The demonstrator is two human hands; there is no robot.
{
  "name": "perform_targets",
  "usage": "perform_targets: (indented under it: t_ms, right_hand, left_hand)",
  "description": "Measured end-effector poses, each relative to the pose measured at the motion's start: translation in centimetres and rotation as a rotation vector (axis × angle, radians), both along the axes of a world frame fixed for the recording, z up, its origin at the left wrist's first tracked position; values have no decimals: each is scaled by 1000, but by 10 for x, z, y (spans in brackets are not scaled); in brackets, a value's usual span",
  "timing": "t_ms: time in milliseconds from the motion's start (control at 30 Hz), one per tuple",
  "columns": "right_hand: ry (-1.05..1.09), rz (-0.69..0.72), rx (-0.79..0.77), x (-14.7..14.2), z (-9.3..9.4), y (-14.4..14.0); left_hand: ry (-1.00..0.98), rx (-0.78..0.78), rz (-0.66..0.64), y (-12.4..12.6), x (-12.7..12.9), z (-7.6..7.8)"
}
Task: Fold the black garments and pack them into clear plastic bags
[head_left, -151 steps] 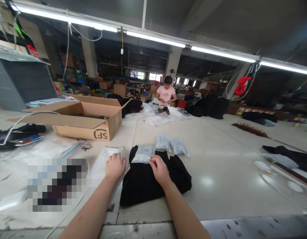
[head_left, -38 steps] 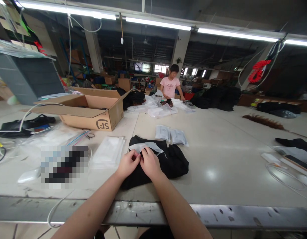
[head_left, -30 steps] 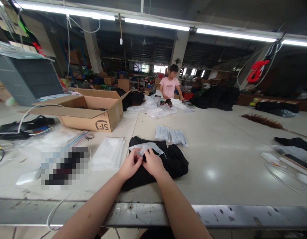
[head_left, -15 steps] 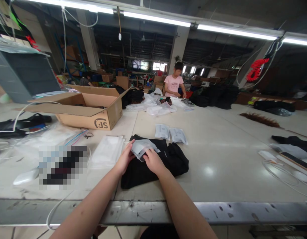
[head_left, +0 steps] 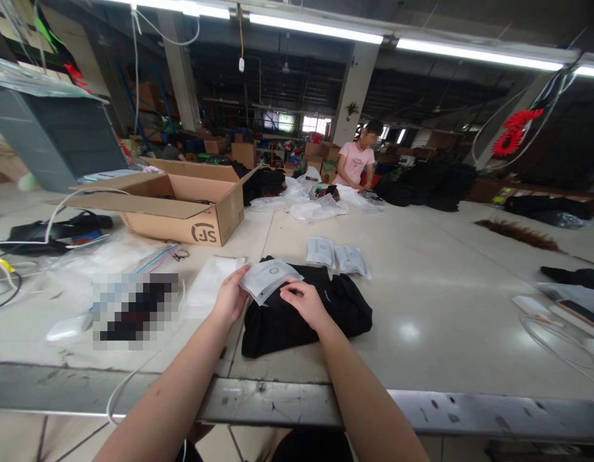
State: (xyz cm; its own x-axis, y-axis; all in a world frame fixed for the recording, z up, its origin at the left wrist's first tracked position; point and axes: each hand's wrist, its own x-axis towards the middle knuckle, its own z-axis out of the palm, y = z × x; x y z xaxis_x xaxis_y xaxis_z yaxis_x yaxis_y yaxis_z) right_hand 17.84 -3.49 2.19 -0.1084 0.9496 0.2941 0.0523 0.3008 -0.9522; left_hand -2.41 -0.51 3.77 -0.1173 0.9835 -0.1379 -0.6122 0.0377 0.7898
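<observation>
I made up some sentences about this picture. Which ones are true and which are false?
1. Both hands hold a white packet above the black garment. True.
2. The cardboard box is closed and taped. False: its flaps stand open.
3. Two more white packets lie beyond the garment. True.
4. The left hand rests inside the box. False: it grips the packet's left edge.
5. The right hand touches the packet's near edge. True.
</observation>
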Motion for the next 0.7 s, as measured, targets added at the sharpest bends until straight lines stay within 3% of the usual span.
perform_targets:
  t_ms: [100,267,333,467,567,700]
  right_hand:
    - [64,42,-37,5,1,-1]
    - [332,357,-198,25,3,-4]
    - [425,423,-229,33,4,-3]
    - [543,395,-229,46,6,0]
    - [586,312,-236,50,3,4]
    - [569,244,-287,49,-3,9]
  left_hand:
    - [14,22,7,3,-8,-5]
    - [-2,18,45,12,-25,-8]
    - [-5,28,70,16,-33,-7]
    - [142,88,280,21,-44,-8]
    - [450,118,483,21,-47,-14]
    - [804,159,631,21,-52,-26]
